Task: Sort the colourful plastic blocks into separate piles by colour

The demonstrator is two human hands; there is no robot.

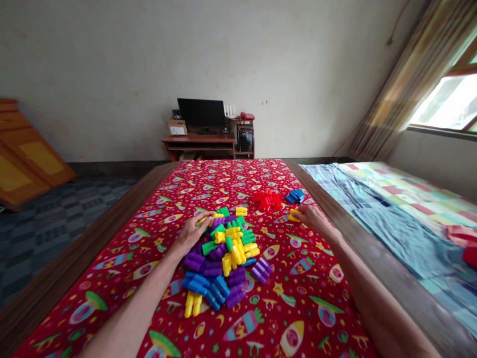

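A heap of interlocking plastic blocks [219, 263] in purple, blue, green and yellow lies on a red rocket-print bedsheet [122, 293]. My left hand [193, 232] is at the heap's upper left, its fingers closed around a small yellow block [204, 220]. Out to the right of the heap, my right hand [312, 219] holds the edge of another yellow block [294, 215] with its fingertips. Beyond that hand lie a red cluster of blocks [267, 200] and a blue cluster of blocks [295, 196]. Both stand apart from the heap.
The sheet covers a bed with a dark wooden frame [387, 253]. A second bed with a blue and multicoloured cover [395, 219] lies to the right. At the far wall stands a wooden desk [197, 141] with a monitor [201, 113]. Patterned floor lies to the left.
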